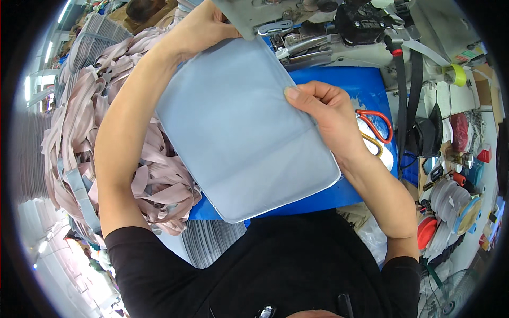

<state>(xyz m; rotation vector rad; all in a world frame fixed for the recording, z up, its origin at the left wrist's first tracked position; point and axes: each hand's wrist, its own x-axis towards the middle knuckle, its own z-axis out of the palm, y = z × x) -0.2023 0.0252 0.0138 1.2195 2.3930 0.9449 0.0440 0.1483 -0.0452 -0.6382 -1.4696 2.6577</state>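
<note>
A grey-blue flat fabric panel [238, 122] with rounded corners and a pale edge lies tilted over a blue work surface [355, 79]. My right hand [326, 108] pinches its right edge, thumb on top and fingers curled. At the panel's far left corner, my left hand [212, 29] has its fingers closed on the fabric; the machine partly hides the fingertips. The panel's far end reaches under the head of a sewing machine [313, 45], whose metal foot parts sit just beyond it. Beside my right wrist lie scissors [377, 127] with red and yellow-brown handles.
Heaped pale pink fabric strips [79, 132] fill the left side. Stacks of grey panels stand at the far left [98, 40] and below the surface [212, 241]. Dark straps [413, 90] hang from the machine. Thread spools [450, 206] and small tools crowd the right.
</note>
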